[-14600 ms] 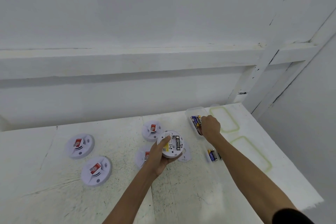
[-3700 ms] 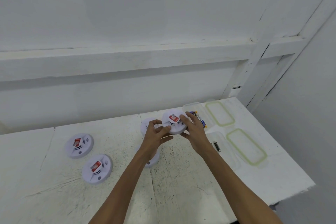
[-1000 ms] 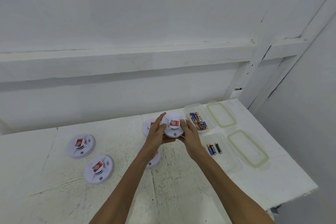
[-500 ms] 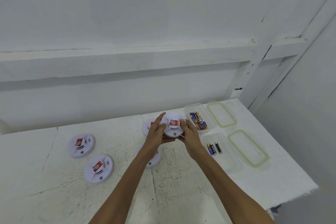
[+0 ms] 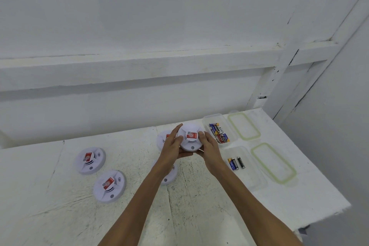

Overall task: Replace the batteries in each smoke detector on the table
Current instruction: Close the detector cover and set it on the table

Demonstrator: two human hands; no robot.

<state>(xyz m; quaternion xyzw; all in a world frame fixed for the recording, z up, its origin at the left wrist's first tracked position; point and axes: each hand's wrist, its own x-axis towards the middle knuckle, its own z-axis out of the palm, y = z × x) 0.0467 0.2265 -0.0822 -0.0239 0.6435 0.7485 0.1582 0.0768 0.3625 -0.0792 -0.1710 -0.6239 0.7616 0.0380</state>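
Note:
A round white smoke detector (image 5: pixel 190 139) with a red label faces up, held above the table between both hands. My left hand (image 5: pixel 173 146) grips its left rim and underside; my right hand (image 5: pixel 209 146) grips its right rim. Two more detectors (image 5: pixel 90 160) (image 5: pixel 109 185) lie face up at the left. Another detector (image 5: pixel 162 139) peeks out behind my left hand, and one (image 5: pixel 169 175) lies partly hidden under my left forearm. A clear tub (image 5: pixel 207 122) holds several batteries (image 5: pixel 219 133); a nearer tub (image 5: pixel 251 177) holds three batteries (image 5: pixel 236 163).
Two green-rimmed lids (image 5: pixel 244 126) (image 5: pixel 273 163) lie right of the tubs. The white table (image 5: pixel 199 205) ends at a ragged right edge, with a white wall and ledge close behind it.
Since a second ago the detector stays between both hands with almost no shift. Earlier, it was open with its battery bay showing while my right hand reached into the far tub.

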